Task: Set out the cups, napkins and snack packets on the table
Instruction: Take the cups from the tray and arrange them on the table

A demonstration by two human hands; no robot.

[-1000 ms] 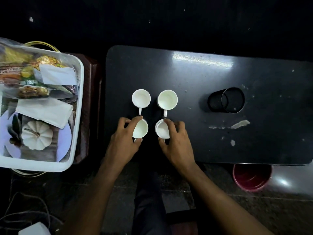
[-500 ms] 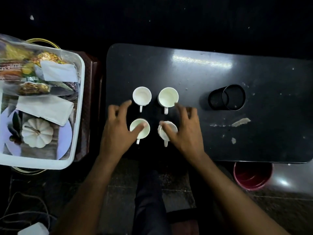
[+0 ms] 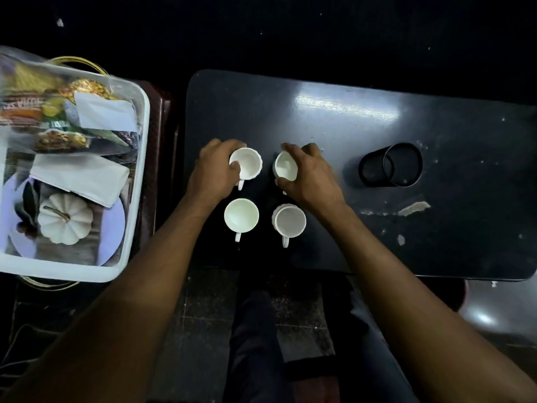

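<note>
cups first: four small white cups sit in a tight square on the dark table (image 3: pixel 348 117), and both hands are on the far pair, left hand (image 3: pixel 213 173) curled round the far left cup (image 3: pixel 247 163), right hand (image 3: pixel 309 173) clamped over the far right cup (image 3: pixel 286 167). the near left cup (image 3: pixel 241 216) and near right cup (image 3: pixel 289 221) stand free, handles toward the person. risk, i'd say: glazed, smooth cups packed this close could clink or tip if either wrist drags back across the near ones. napkins (image 3: pixel 80 177) and crinkly snack packets (image 3: pixel 55 112) lie in the white plastic tub (image 3: pixel 72 273), off the table's left side. a black mesh cylinder (image 3: pixel 390 165) lies tilted to the right.
</note>
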